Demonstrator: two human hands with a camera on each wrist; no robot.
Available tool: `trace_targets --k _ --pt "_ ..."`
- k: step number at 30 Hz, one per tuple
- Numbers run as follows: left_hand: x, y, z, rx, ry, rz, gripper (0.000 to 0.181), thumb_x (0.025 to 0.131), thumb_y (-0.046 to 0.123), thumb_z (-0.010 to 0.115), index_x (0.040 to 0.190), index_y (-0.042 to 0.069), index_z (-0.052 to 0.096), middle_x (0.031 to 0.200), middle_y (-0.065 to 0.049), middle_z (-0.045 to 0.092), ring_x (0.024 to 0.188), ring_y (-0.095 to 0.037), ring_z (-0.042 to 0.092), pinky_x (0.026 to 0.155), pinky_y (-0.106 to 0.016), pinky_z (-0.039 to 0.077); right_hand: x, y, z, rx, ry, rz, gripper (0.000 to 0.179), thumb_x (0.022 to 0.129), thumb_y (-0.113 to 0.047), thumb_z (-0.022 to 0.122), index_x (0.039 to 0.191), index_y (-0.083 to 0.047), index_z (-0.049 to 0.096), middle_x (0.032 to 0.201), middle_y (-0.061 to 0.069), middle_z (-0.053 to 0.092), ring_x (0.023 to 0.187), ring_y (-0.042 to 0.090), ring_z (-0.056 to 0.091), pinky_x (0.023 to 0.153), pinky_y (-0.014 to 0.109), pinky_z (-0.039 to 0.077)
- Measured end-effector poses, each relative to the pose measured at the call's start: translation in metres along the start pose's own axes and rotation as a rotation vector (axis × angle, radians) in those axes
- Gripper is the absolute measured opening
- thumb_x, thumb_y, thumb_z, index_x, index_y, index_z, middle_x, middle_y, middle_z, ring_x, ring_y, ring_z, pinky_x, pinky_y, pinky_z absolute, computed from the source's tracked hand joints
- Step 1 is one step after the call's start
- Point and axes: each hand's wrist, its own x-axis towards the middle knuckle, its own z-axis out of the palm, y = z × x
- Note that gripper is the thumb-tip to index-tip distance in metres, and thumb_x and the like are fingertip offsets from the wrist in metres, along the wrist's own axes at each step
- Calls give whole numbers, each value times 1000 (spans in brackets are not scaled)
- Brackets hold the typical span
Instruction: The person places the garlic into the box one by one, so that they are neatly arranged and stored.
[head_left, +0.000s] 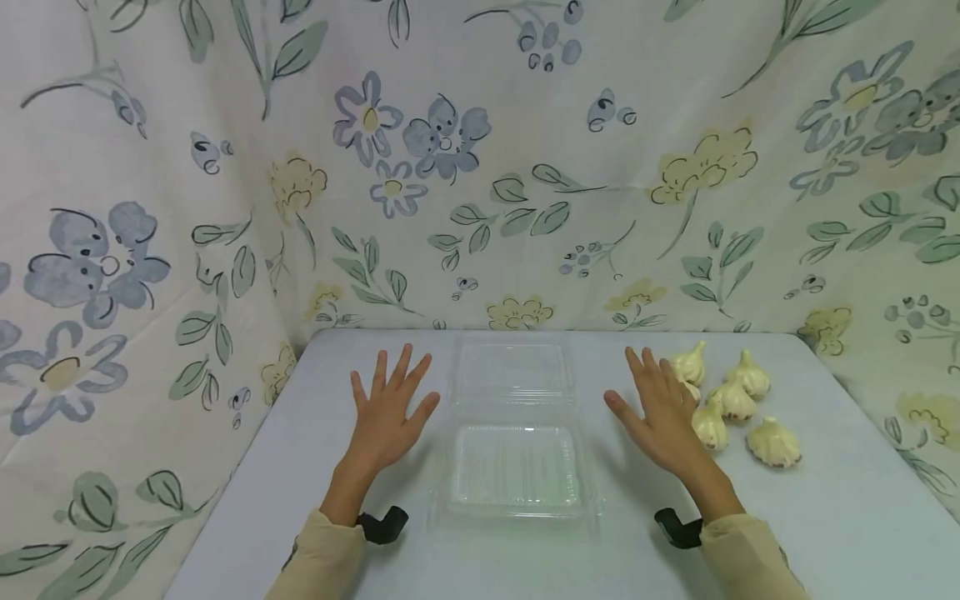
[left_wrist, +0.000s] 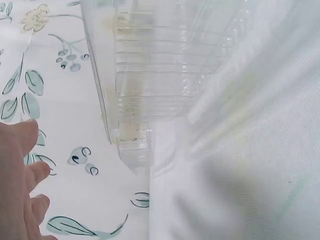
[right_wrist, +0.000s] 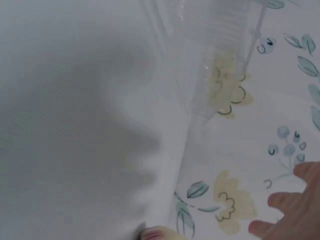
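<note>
Clear container (head_left: 517, 510): one, plastic, unfolded into two halves; lies on the desk (head_left: 251, 521), centre to lower centre of the head frame.
Near half (head_left: 517, 467): ribbed floor, raised rim, lower centre of the frame.
Far half (head_left: 513, 371): fainter outline, adjoining the near half, centre of the frame.
Left hand (head_left: 384, 427): left of centre, beside the container and apart from it; fingers straight and spread wide, thumb angled toward the container, back of the hand uppermost.
Right hand (head_left: 662, 419): right of centre, also apart from the container; fingers extended and closer together, thumb stretched toward the container, back of the hand uppermost.
Garlic bulbs (head_left: 774, 443): six in view, cream, right of the frame; most grouped close together, one partly hidden behind the right fingers, one set lower and just apart. Contact with the right hand: cannot be told.
Wrist mounts (head_left: 384, 526): two, black, one at each wrist, lower part of the frame.
Sleeves (head_left: 324, 557): pair, beige, lower edge of the frame.
Floral cloth (head_left: 480, 283): white, printed with blue and yellow flowers and green leaves; upper half and both sides of the frame.
Left wrist view: container at upper centre; fingertips at lower left, clear of it; soft shadow at lower right.
Right wrist view: container at upper right; fingertips at lower right, clear of it; pale item with a reddish patch cropped by the lower edge.
</note>
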Motion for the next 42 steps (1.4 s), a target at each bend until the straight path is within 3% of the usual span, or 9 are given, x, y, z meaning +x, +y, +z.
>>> trace_targets --k 5,11,19,24,35,42 --pt "-4 -1 5 -40 -10 58 63 103 54 47 160 32 33 173 1 15 160 -38 0 117 -76 -9 -9 3 9 56 -26 -41 76 102 -46 55 165 -26 17 171 19 15 154 52 11 109 80 9" --pt "-12 -5 12 -177 -94 121 63 103 50 52 160 34 32 173 4 13 160 -36 7 119 -74 -8 -18 6 21 84 -68 -101 75 100 -41 61 164 -24 24 168 18 24 148 48 24 108 75 16" --pt "-25 -11 19 -396 -194 265 61 100 31 63 157 28 41 172 -1 18 157 -37 23 118 -73 20 -31 0 31 154 -175 -91 76 98 -46 63 163 -33 24 168 13 28 149 41 25 108 70 18" --pt "-31 -15 25 -453 -227 317 66 95 19 65 156 28 42 171 -2 22 156 -35 26 113 -72 32 -36 -3 36 151 -215 -73 77 97 -49 64 162 -29 28 164 10 38 146 39 32 107 68 21" --pt "-33 -19 31 -434 -231 299 65 94 23 69 154 27 45 170 4 27 155 -29 30 115 -66 34 -40 -5 41 174 -295 -4 83 97 -53 63 164 -35 18 151 8 55 140 32 41 106 63 23" --pt "-33 -23 33 -427 -179 264 60 92 30 75 148 23 54 166 10 34 151 -24 39 116 -61 37 -38 -7 40 159 -306 3 82 97 -53 61 164 -32 18 150 9 57 140 33 42 104 64 26"
